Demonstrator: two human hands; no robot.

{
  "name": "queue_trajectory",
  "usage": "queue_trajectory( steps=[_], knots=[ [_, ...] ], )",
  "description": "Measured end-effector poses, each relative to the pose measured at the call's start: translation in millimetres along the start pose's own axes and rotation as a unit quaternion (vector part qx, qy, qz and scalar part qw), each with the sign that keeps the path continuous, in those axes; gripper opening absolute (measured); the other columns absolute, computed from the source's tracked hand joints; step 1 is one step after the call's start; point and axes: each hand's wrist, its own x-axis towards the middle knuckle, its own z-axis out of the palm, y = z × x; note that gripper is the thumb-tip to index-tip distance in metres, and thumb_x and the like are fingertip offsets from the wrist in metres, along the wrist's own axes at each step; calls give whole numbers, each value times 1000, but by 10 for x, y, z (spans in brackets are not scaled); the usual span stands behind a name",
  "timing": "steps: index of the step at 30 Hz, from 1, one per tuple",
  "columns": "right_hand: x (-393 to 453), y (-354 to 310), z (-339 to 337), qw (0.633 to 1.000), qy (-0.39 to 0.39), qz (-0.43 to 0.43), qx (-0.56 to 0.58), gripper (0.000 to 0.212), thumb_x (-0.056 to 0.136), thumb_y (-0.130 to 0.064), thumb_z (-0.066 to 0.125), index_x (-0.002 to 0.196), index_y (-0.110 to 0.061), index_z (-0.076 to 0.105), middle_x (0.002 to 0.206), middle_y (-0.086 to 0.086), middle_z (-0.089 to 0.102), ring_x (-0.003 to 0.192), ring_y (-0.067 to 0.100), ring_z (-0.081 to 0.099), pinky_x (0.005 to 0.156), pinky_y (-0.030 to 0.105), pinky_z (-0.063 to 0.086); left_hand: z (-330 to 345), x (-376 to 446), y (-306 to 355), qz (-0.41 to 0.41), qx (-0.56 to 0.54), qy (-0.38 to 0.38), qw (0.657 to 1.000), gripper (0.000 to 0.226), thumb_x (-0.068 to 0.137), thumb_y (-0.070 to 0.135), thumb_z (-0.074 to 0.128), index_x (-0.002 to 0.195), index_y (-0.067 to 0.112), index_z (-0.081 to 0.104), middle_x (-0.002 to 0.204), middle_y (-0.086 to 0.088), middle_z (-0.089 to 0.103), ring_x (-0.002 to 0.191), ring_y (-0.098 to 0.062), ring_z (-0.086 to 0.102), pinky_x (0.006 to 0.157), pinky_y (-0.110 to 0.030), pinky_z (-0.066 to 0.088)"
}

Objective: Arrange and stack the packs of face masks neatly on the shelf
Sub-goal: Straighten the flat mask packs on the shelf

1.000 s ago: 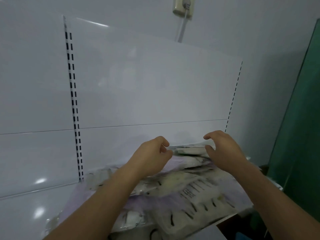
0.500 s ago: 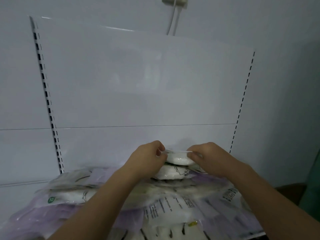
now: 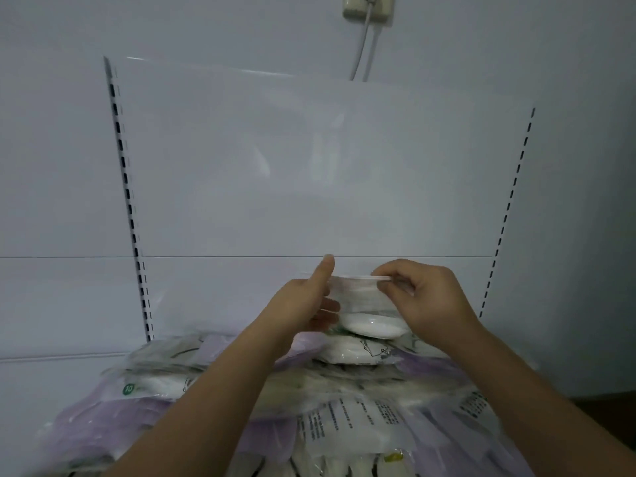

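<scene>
White shelf back panel (image 3: pixel 309 166) w/ slotted uprights (image 3: pixel 129 201) at left & right fills most of the head view; a wall socket (image 3: pixel 367 8) w/ cable sits above its top edge. Below, a broad heap of face-mask packs (image 3: pixel 344 418) in clear & lilac plastic spreads across the shelf, front to back; shelf surface itself hidden under them. Toward the back, near centre, a small stack of white packs (image 3: pixel 347 352) rests on the heap. Topmost pack (image 3: pixel 361 304) is held upright over that stack, its white contents sagging to the bottom. Right hand (image 3: pixel 426 297) pinches the pack's top seal btwn thumb & fingertips. Left hand (image 3: pixel 306 304) holds the pack's left side, index finger extended upward, other fingers curled behind the plastic.
</scene>
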Motion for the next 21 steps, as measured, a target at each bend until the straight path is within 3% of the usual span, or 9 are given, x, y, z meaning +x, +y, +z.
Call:
queue_trajectory(
  steps=[3,5,8,10,12,14,15,18,21],
  knots=[
    [-79,-65,136,992,-4,-123,14,23,85,3,70,96,-16,76,97,-12,74,95,1,68,87,25,54,-45,-34,47,-1,-167,-4,986,42,99,38,61,114,-1,65,105,-20,76,95,-32,75,92,-45,59],
    [-132,-68,245,981,-19,-195,8,24,81,3,68,96,-13,75,107,-7,73,109,9,66,94,37,53,-83,-56,36,30,-215,27,976,26,99,15,59,118,-2,66,105,-19,76,96,-32,74,88,-44,61],
    [-201,-113,353,965,-21,-261,-13,19,84,-19,77,100,-9,75,119,0,69,127,19,57,104,42,47,-185,-85,27,70,-222,101,967,17,93,4,64,109,0,69,103,-20,75,93,-33,75,80,-43,63],
    [-213,-211,348,975,4,-222,0,35,87,-37,72,108,-9,73,126,1,65,130,18,53,107,36,44,-278,-117,40,99,-228,119,961,16,89,2,69,105,2,71,102,-19,75,94,-33,74,80,-43,63],
    [-148,-384,307,994,48,-93,0,49,90,-51,65,123,-15,65,131,-7,58,125,10,52,105,30,44,-368,-174,60,124,-238,118,956,21,88,1,72,108,6,71,103,-14,77,96,-30,75,80,-42,62],
    [-38,-563,305,996,1,76,48,58,86,-54,66,136,-28,49,127,-18,51,114,3,54,95,23,45,-442,-242,69,142,-247,112,952,28,87,0,72,113,9,69,105,-8,77,98,-27,75,82,-42,61],
    [23,-614,342,986,-32,130,99,54,86,-51,69,132,-33,46,121,-22,53,106,0,57,87,20,46,-470,-276,68,148,-251,107,951,30,88,0,72,115,9,68,107,-7,77,99,-26,75,82,-42,61],
    [88,-761,504,982,-65,95,147,29,92,-36,68,119,-36,56,106,-20,68,94,-2,66,79,22,54,-561,-378,24,156,-245,95,952,31,89,-2,69,118,8,67,109,-9,77,100,-27,74,80,-40,61],
    [13,-980,694,983,-120,12,141,36,99,-28,58,130,-44,51,110,-24,66,98,-6,63,82,17,52,-697,-494,-50,160,-230,101,955,30,92,-4,64,118,9,67,108,-10,77,98,-28,75,76,-36,60]
  ],
)
